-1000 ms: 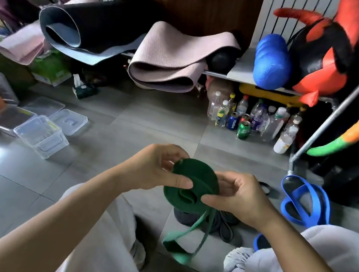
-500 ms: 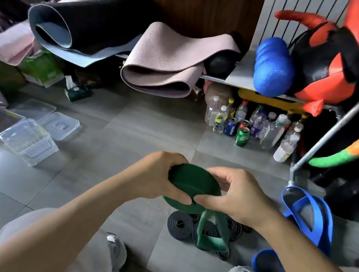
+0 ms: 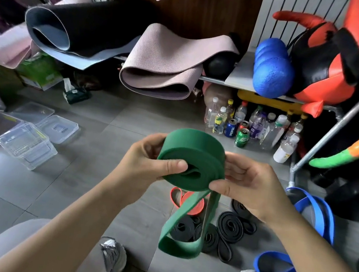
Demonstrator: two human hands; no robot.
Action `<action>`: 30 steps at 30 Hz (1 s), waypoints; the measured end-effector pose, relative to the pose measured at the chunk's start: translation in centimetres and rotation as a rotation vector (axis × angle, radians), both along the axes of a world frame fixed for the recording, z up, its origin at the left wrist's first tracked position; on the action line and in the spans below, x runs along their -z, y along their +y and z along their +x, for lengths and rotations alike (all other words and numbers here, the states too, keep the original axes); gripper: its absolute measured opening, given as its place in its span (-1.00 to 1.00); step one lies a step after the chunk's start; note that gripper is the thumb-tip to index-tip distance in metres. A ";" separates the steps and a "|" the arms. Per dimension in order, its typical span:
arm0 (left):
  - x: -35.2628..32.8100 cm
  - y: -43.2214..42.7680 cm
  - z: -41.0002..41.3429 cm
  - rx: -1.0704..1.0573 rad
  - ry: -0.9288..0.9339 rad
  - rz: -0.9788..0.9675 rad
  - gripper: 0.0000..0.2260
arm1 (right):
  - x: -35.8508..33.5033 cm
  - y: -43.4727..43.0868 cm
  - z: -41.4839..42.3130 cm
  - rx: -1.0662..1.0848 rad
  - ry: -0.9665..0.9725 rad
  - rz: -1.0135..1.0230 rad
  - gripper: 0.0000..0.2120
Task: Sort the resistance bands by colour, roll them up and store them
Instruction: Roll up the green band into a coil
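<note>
A green resistance band (image 3: 193, 159) is partly wound into a thick coil held above the floor, its loose loop hanging down below. My left hand (image 3: 146, 163) grips the coil's left side, thumb pressed on its face. My right hand (image 3: 243, 186) pinches the coil's right edge where the tail leaves it. On the tiles underneath lie several rolled black bands (image 3: 227, 228) and an orange band (image 3: 178, 196). Blue bands (image 3: 317, 209) lie loose to the right, one (image 3: 275, 266) by my right shoe.
Clear plastic boxes and lids (image 3: 29, 145) sit on the floor at left. Bottles and cans (image 3: 245, 127) stand under a low shelf holding rolled mats (image 3: 162, 62), a blue foam roller (image 3: 271, 68) and a red-black bag. A metal rack leg (image 3: 295, 168) stands at right.
The coil has been raised and turned so its rim faces me, and has grown thicker. The hanging green tail is shorter. The view has tilted, showing the orange band on the floor.
</note>
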State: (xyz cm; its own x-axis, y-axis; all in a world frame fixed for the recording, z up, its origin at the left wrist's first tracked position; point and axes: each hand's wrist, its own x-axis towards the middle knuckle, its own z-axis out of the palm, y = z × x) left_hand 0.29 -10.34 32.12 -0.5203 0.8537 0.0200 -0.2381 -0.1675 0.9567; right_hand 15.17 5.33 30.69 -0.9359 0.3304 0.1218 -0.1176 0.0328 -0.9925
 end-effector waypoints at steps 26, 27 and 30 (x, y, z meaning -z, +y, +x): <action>0.8 1.3 3.0 0.085 1.229 -0.738 -0.56 | 1.3 -1.4 1.4 0.105 -0.312 0.525 -0.51; 0.6 1.1 3.0 0.055 1.158 -0.702 -0.56 | 1.4 -1.0 1.5 0.086 -0.306 0.481 -0.49; 0.0 0.7 2.7 -0.019 0.911 -0.578 -0.59 | 1.6 -0.2 1.8 0.031 -0.247 0.304 -0.48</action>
